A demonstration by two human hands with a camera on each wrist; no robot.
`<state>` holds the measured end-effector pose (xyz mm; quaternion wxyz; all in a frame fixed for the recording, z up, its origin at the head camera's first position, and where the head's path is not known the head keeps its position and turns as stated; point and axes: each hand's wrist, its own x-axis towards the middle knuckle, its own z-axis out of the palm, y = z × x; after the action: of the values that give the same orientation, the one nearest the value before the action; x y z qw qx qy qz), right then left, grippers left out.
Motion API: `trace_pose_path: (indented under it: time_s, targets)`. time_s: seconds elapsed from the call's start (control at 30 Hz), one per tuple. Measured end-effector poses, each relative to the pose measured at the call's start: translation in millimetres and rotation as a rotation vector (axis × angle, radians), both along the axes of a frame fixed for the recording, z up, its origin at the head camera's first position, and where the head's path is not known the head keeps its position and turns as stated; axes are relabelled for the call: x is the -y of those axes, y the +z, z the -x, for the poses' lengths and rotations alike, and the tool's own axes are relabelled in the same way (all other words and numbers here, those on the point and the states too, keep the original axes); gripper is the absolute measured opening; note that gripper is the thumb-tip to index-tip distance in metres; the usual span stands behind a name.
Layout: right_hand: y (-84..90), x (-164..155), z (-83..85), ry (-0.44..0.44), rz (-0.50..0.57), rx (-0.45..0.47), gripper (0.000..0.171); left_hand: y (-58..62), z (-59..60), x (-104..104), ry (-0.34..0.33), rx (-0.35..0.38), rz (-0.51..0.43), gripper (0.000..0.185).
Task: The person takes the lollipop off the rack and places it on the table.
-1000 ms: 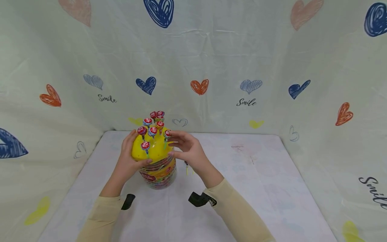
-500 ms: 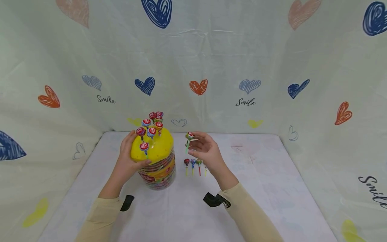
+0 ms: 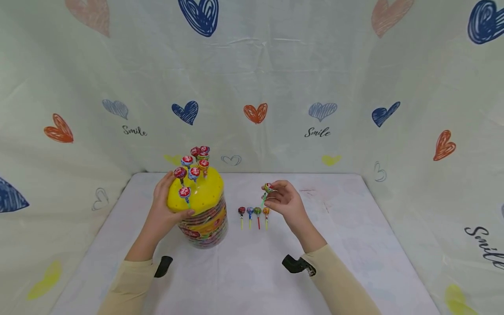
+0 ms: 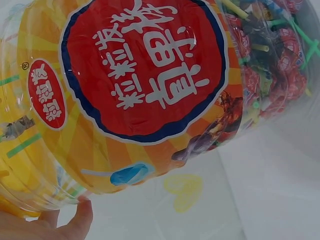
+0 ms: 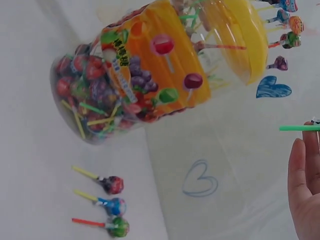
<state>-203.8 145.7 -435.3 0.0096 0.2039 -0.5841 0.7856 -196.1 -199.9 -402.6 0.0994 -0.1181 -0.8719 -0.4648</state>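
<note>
A clear lollipop jar point(image 3: 202, 223) point(image 4: 145, 85) point(image 5: 150, 75) with a yellow lid point(image 3: 195, 192) stands on the table, several lollipops stuck upright in the lid point(image 3: 194, 162). My left hand point(image 3: 165, 205) grips the lid's left side; its thumb point(image 4: 75, 222) shows under the jar in the left wrist view. My right hand point(image 3: 281, 199) pinches a lollipop point(image 3: 268, 188) with a green stick point(image 5: 299, 128), held just above a row of several lollipops point(image 3: 253, 214) point(image 5: 107, 205) lying on the table right of the jar.
The white table point(image 3: 315, 245) is walled on three sides by a pale cloth with heart prints point(image 3: 256, 113). Wrist cameras point(image 3: 297, 264) sit on both sleeves.
My right hand pulled a lollipop out of the lid and carried it right and down toward the row on the table. My left hand stayed on the jar.
</note>
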Motion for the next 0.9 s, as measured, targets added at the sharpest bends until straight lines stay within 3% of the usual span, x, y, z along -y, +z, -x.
trace_pose_path:
  time_s: [0.17,0.47,0.9]
  targets:
    - [-15.5,-14.8,1.4,-0.053,-0.052,0.031,0.042,0.1,-0.9,0.3,0.000,0.003,-0.004,0.098]
    - [-50.4,-33.8,10.6,-0.182,-0.167,0.209,0.044,-0.5,0.3,1.1,-0.003,-0.007,-0.005,0.098]
    - [-104.8,-42.2,31.5,-0.270,-0.317,0.403,0.055,-1.0,0.8,1.5,-0.007,-0.011,-0.008,0.099]
